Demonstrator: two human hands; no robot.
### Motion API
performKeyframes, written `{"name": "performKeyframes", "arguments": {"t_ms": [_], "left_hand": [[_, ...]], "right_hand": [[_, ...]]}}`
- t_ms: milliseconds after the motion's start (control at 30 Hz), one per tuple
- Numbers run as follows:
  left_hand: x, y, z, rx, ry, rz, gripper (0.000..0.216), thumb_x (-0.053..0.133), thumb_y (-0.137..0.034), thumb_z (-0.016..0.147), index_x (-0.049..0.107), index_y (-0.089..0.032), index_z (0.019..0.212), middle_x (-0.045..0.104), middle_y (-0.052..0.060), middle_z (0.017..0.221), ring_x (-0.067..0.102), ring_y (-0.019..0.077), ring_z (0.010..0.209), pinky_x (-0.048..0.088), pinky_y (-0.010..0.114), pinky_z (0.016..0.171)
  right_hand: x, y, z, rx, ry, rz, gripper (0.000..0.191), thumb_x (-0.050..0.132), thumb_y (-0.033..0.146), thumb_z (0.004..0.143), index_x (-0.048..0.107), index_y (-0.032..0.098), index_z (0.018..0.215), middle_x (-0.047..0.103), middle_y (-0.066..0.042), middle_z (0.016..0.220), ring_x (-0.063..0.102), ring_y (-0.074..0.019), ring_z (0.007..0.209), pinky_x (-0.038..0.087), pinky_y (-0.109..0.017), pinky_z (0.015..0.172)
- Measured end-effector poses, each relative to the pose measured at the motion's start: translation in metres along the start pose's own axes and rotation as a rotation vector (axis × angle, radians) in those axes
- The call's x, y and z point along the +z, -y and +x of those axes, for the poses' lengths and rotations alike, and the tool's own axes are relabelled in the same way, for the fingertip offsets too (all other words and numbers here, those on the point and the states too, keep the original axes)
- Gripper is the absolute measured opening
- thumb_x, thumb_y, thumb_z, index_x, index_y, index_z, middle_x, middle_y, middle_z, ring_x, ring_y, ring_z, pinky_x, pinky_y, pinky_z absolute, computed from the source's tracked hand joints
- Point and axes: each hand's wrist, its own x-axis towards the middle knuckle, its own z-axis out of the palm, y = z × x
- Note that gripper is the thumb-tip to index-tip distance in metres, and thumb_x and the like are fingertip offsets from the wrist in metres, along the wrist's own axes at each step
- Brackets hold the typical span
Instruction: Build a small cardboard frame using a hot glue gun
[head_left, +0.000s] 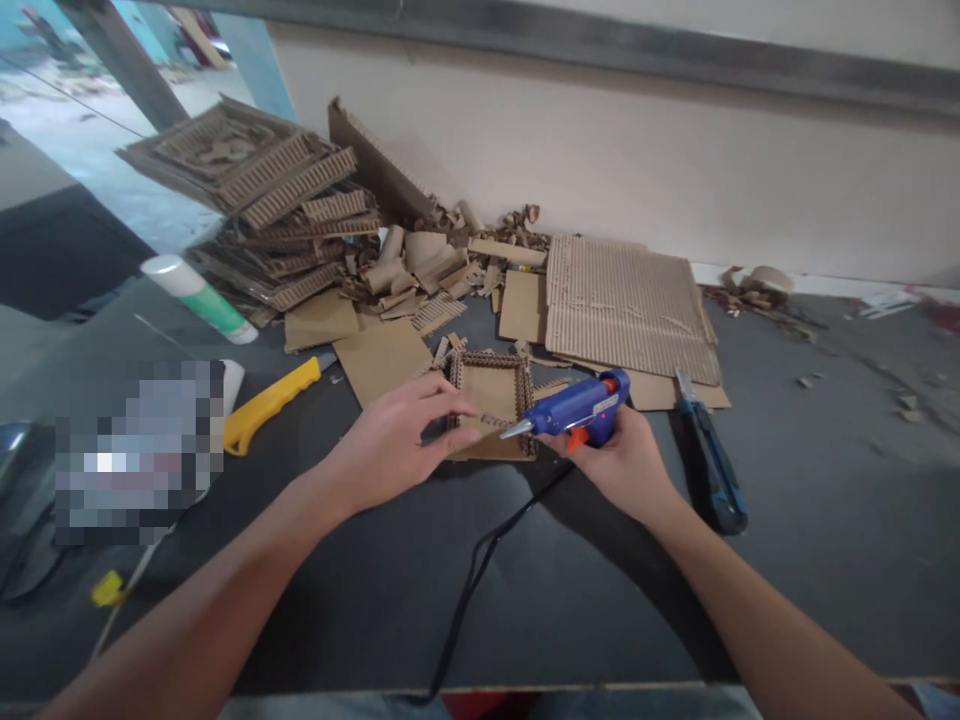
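A small square cardboard tray (491, 392) with corrugated edging lies on the dark table (570, 590). My left hand (397, 435) pinches its near left edge, fingers closed on it. My right hand (622, 462) grips a blue hot glue gun (577, 408) with an orange trigger. The gun's metal nozzle points left and sits just over the tray's near right part. The gun's black cord (469, 590) runs down toward the table's front edge.
A yellow utility knife (270, 403) lies left of the tray, a blue one (712, 455) to the right. Stacked cardboard pieces (255, 200), scraps (420, 265) and a corrugated sheet (626, 305) fill the back by the wall. A white-green tube (196, 295) lies at left.
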Motion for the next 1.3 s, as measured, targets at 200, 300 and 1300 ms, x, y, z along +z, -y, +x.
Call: {"name": "performKeyframes", "arguments": {"t_ms": [200,300,1300], "left_hand": [[0.009,-0.002,0.000,0.057,-0.011,-0.118,0.019,0.054,-0.030,0.096,0.071,-0.022,0.099,0.065,0.004,0.096,0.058,0.0108,0.068,0.044,0.023,0.059],[0.009,0.000,0.001,0.035,-0.048,-0.138,0.015,0.059,-0.030,0.093,0.071,-0.022,0.095,0.065,0.003,0.091,0.052,0.0082,0.058,0.041,0.022,0.052],[0.010,0.001,0.003,-0.263,-0.202,-0.053,0.024,0.057,-0.040,0.093,0.073,-0.022,0.096,0.074,0.002,0.078,0.059,0.0139,0.058,0.046,0.025,0.059]], "right_hand": [[0.003,0.002,-0.003,0.030,0.042,-0.023,0.032,0.079,0.041,0.060,0.066,0.017,0.076,0.073,-0.008,0.076,0.069,-0.0249,0.073,0.057,-0.036,0.065],[0.004,0.002,-0.003,0.059,0.033,-0.064,0.035,0.078,0.044,0.059,0.065,0.017,0.075,0.072,-0.009,0.074,0.068,-0.0256,0.072,0.056,-0.037,0.064],[-0.003,0.002,-0.003,-0.047,0.078,-0.225,0.068,0.088,0.047,0.052,0.059,0.019,0.107,0.070,-0.006,0.089,0.065,-0.0218,0.075,0.052,-0.031,0.062]]}}
